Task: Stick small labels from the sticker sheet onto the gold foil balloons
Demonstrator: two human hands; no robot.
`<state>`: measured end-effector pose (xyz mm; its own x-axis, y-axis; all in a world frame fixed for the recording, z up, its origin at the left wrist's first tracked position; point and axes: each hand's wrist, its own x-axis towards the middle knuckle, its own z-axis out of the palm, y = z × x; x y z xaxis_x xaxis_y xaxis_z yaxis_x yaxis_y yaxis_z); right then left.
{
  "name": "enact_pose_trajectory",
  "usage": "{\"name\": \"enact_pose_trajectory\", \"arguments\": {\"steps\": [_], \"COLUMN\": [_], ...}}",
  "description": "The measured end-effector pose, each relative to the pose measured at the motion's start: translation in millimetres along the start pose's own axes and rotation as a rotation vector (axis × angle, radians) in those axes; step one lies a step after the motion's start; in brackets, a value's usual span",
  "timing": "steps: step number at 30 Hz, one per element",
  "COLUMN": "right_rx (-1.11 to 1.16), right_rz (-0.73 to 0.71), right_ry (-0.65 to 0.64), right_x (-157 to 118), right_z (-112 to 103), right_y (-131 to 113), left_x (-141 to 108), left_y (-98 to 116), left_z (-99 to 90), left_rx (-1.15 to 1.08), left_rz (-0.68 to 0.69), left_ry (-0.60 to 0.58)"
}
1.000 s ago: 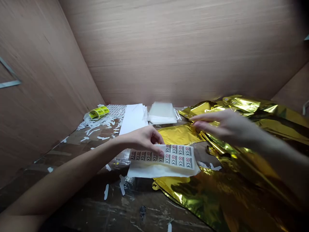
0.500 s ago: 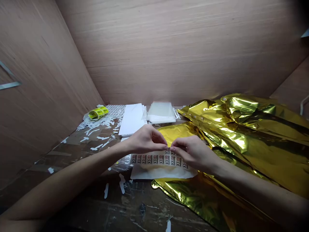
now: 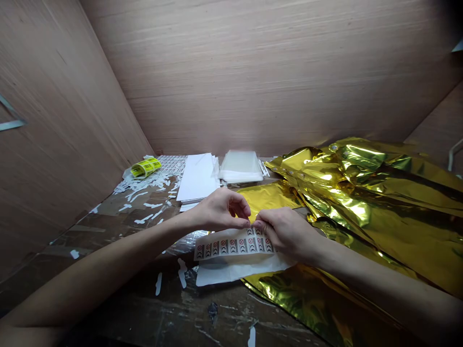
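Observation:
A sheet of small CE-mark stickers (image 3: 233,246) on white backing paper is held up over the table. My right hand (image 3: 289,233) closes on its upper right part, thumb and fingers together. My left hand (image 3: 226,208) is at the sheet's top edge, thumb and forefinger tips almost together beside my right fingertips. Whatever sits between those left fingertips is too small to make out. Under and behind the sheet lies a flat piece of gold foil (image 3: 269,196), and more gold foil (image 3: 289,294) runs below it.
A large crumpled heap of shiny gold foil (image 3: 390,207) covers the right side. At the back are a stack of white cards (image 3: 198,176) and a stack of clear plastic sleeves (image 3: 240,166). Back left, a yellow label roll (image 3: 145,167) lies among white paper scraps (image 3: 152,180). Wooden panels (image 3: 253,77) enclose the table.
The sticker sheet has tilted and its lower edge has come down toward me. My right hand has closed further over the sheet and shifted slightly left. My left hand stays close by.

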<state>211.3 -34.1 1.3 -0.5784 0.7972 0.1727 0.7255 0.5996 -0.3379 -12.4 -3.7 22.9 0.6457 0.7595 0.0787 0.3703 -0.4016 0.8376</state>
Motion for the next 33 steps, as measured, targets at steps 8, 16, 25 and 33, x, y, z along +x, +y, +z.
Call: {"name": "enact_pose_trajectory", "arguments": {"steps": [8,16,25,33], "right_rx": [-0.037,-0.157,-0.264,-0.275], "right_rz": [0.058,-0.070,-0.109,-0.153], "right_ry": [-0.067,-0.121,-0.139,-0.107], "right_x": [-1.2,-5.5,-10.7,-11.7], "right_z": [5.3,17.1,34.6,42.6], "right_y": [-2.2,-1.7,2.2,8.7], "left_x": [-5.4,-9.5,-22.2,-21.8], "left_y": [16.5,-27.9,-67.9,-71.1], "left_z": [-6.1,-60.3,-53.8,-45.5], "left_rx": [-0.096,-0.318,-0.288,-0.260], "left_rz": [0.097,-0.125,-0.148,-0.164], "left_ry": [0.077,0.084,0.076,0.087]}}
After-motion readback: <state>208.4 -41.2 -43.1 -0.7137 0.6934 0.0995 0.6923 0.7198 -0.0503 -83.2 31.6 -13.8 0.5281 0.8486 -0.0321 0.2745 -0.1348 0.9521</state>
